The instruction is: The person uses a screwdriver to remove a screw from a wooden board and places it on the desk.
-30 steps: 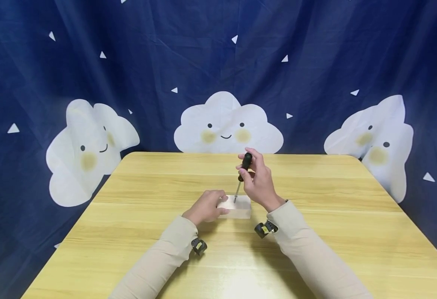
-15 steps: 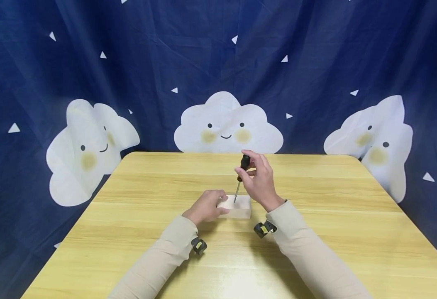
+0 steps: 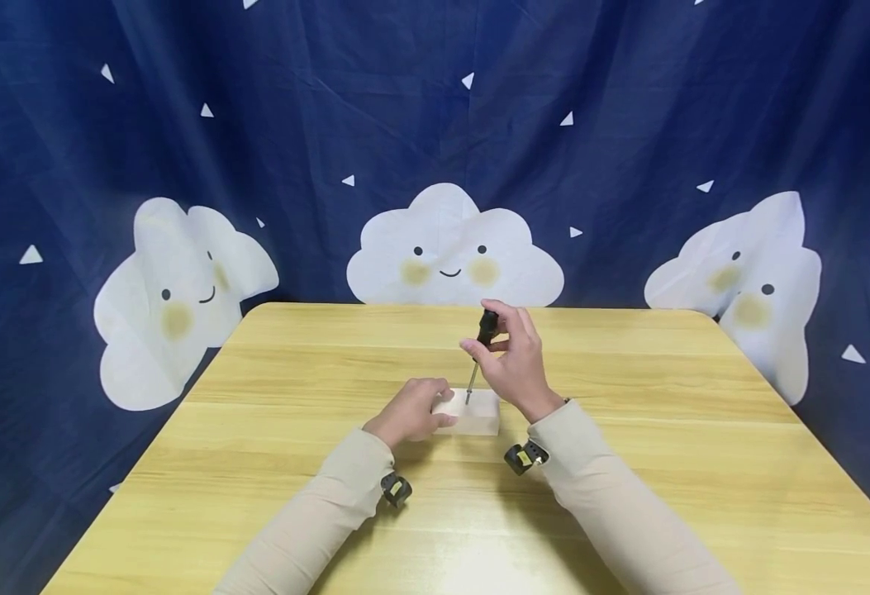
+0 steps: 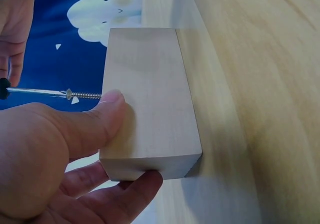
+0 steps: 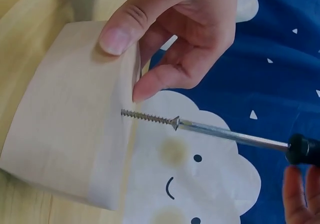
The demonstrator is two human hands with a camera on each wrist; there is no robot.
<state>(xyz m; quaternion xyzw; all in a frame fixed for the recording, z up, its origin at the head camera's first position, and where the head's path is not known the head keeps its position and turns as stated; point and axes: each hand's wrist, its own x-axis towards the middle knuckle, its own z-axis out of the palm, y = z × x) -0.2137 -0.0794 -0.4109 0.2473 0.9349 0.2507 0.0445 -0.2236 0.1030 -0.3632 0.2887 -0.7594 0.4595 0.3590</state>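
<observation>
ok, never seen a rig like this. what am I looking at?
No robot here: just a person's two bare hands. The wide picture comes from a head-worn camera looking forward and down; the two close-ups come from wrist cameras, one per arm. A pale wooden block sits on the table. The left hand grips one end of it. The right hand holds a black-handled screwdriver, its tip at the head of a screw standing in the block's top.
</observation>
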